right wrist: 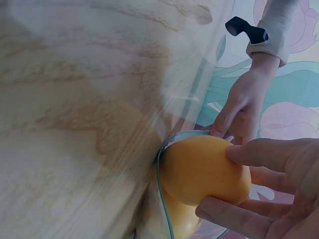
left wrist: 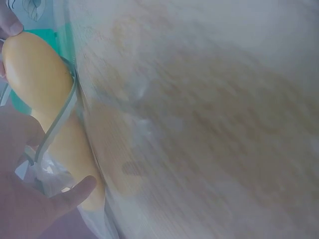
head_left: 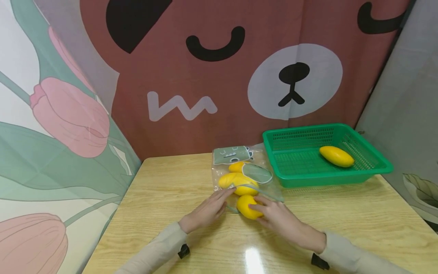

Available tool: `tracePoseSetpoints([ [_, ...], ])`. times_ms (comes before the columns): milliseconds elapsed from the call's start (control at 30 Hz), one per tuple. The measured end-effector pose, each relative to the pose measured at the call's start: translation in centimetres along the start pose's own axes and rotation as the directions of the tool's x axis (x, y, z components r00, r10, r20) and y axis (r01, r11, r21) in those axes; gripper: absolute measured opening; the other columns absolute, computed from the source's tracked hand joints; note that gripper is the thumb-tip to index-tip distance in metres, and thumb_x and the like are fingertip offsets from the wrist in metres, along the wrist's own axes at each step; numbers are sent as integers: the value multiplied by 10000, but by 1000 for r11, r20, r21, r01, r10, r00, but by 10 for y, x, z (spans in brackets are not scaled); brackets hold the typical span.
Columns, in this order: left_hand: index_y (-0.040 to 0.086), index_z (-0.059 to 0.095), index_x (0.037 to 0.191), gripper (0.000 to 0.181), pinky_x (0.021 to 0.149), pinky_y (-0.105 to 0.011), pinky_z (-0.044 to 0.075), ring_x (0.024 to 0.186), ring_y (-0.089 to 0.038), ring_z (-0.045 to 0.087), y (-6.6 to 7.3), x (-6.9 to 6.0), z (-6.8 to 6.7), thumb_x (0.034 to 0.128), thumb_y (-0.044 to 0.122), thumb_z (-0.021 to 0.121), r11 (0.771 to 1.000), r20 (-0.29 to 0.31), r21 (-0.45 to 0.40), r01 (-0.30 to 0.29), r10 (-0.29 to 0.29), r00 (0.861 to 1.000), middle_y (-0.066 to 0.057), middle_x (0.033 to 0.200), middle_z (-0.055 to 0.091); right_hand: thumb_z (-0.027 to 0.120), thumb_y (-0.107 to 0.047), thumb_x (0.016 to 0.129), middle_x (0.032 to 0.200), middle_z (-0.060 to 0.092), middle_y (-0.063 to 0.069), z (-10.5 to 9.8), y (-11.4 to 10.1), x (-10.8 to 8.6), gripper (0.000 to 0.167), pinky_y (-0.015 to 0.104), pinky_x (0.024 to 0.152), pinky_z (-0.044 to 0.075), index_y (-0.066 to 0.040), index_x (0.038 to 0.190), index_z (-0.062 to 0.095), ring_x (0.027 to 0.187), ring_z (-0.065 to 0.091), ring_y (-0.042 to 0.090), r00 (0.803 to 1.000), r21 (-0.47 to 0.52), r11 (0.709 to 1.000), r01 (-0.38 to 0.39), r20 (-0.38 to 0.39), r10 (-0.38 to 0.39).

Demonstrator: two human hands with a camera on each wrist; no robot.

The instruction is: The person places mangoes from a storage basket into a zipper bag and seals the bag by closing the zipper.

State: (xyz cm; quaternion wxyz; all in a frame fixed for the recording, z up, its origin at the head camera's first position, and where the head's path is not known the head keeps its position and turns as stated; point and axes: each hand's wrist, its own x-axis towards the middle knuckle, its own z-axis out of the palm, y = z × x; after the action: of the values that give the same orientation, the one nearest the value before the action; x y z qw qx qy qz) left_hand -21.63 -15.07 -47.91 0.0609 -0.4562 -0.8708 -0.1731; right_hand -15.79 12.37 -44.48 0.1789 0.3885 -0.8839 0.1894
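The right hand [head_left: 281, 219] grips a yellow fruit [head_left: 247, 207] with its fingers, at the mouth of the clear bag [head_left: 257, 173] on the table [head_left: 178, 175]; the left hand [head_left: 209, 208] touches the bag's rim, but I cannot tell if its fingers pinch it; the fruit looks firm, smooth and maybe slippery, so hold it around its fat sides; the bag looks thin and floppy, so hold that by its rim.

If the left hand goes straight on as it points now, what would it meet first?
Ahead of the left hand, the middle yellow fruit looks first in line, perhaps through the clear bag; depth is hard to judge.
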Motion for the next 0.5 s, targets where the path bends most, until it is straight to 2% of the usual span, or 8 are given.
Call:
tracePoseSetpoints([
  [267,40,206,1566,698,1172,-440,288,1408,-296,360,0,0,1,962,-46,543,1000,-18,4,-22,22,1000,-133,1582,307,893,-60,672,1092,664,232,6,0,1,425,279,630,611,-13,1066,743,742,703,288,998,-50,999,5,-61,-8],
  [500,75,186,1577,713,1183,-380,260,1422,-267,338,2,1,-1,969,-37,540,1000,1,1,1,-1,1000,-112,1592,293,891,-85,686,1057,671,206,10,-2,4,402,218,550,579,-11,1054,746,613,652,206,997,-68,997,-33,-75,27],
])
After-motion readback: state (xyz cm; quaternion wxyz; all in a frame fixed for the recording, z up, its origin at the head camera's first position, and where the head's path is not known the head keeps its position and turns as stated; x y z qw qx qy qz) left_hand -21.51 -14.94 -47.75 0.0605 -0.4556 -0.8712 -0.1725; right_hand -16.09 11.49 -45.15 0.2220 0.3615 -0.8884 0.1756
